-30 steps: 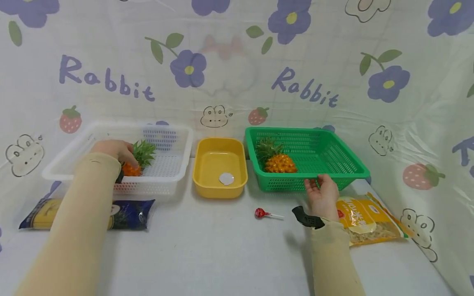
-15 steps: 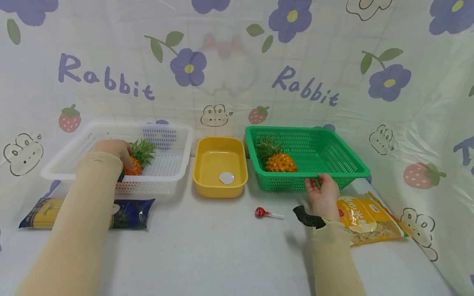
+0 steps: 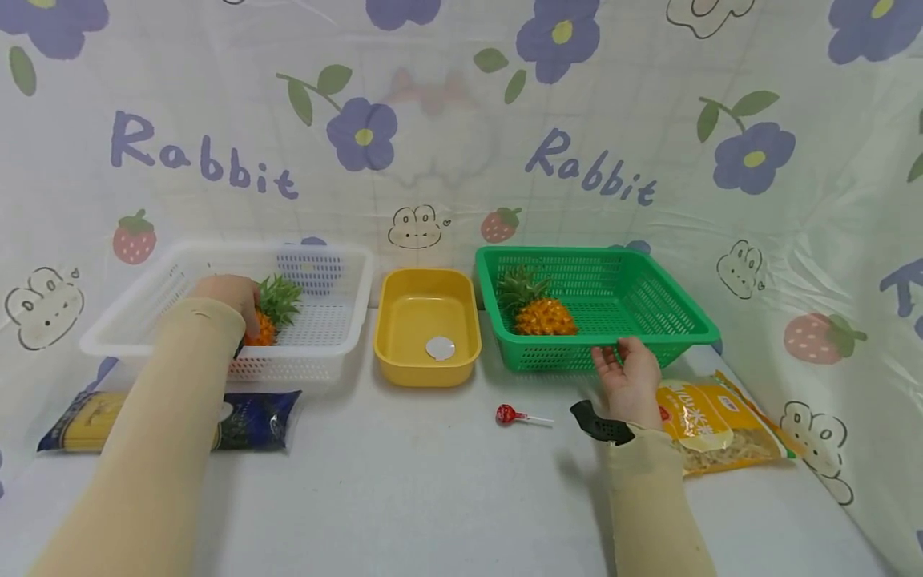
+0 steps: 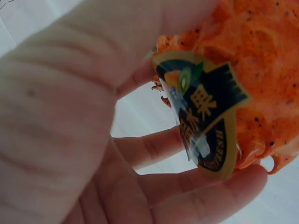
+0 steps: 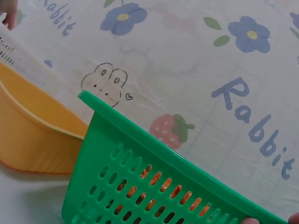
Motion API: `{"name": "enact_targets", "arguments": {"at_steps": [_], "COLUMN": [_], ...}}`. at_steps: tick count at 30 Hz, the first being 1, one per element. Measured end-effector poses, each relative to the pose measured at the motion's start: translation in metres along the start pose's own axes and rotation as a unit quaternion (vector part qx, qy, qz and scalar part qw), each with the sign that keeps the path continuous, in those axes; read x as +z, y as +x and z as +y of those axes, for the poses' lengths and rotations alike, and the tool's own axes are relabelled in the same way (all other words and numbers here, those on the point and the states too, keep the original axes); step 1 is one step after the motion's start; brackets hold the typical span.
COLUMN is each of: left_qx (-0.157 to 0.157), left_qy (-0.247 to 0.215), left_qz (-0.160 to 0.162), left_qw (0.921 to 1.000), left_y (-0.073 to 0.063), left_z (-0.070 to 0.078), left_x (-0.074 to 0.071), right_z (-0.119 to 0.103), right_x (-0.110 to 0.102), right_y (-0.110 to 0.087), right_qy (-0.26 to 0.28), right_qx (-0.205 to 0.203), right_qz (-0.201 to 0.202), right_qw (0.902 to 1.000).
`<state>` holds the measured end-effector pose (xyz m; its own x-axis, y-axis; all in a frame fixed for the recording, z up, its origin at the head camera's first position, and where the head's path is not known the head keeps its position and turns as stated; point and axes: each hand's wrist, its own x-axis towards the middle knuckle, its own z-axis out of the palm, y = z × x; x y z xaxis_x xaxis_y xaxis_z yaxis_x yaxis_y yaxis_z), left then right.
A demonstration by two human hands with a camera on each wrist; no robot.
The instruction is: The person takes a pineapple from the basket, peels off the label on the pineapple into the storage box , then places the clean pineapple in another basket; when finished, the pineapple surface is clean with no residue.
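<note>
Inside the white basket (image 3: 332, 349), my left hand (image 3: 229, 295) grips a small pineapple (image 3: 264, 330) from above, covering most of its fruit while its green leaves show to the right. The left wrist view has the thumb along the orange fruit (image 4: 271, 84) and fingers curled beneath, by a dark label (image 4: 198, 112). My right hand (image 3: 631, 383) is palm up at the front rim of the green basket (image 3: 534, 357), thumb at the rim and fingers under it. Two fingertips (image 5: 250, 220) show at that rim in the right wrist view. Another pineapple (image 3: 546, 318) lies in the green basket.
Between the baskets stands a yellow tub (image 3: 429, 373) with a white round piece (image 3: 441, 348) in it. A red lollipop (image 3: 507, 414) lies in front. Blue-and-yellow pack (image 3: 255, 421) is under the left forearm; a yellow pasta bag (image 3: 710, 425) lies by the right wrist.
My left hand has shifted slightly right over the pineapple, which sits a little lower in the basket. The right hand stays at the green rim.
</note>
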<state>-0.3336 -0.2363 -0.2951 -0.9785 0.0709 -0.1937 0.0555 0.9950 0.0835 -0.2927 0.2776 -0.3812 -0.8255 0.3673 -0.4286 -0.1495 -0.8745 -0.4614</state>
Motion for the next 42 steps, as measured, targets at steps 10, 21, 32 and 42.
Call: {"name": "enact_targets", "arguments": {"at_steps": [10,21,32,42], "left_qx": [-0.001,0.015,0.021,0.045], "left_qy": [0.03,0.021,0.0,0.008], "left_qz": [0.009,0.001,-0.037,-0.056], "left_qw": [0.9995,0.9997,0.9991,0.9973], "left_y": [-0.008,0.014,0.01,0.005], "left_z": [0.013,-0.002,0.004,0.01], "left_x": [-0.001,-0.017,-0.051,-0.083], "right_z": [-0.002,-0.002,-0.001,0.0], "right_x": [0.001,0.006,0.002,0.002], "right_y": [0.0,0.0,0.003,0.001], "right_qy": [-0.004,-0.006,-0.007,-0.005], "right_qx": [0.013,0.001,0.001,0.004], "right_qz": [0.006,0.017,0.021,0.016], "right_qw": [0.9999,0.9998,0.9997,0.9999]}}
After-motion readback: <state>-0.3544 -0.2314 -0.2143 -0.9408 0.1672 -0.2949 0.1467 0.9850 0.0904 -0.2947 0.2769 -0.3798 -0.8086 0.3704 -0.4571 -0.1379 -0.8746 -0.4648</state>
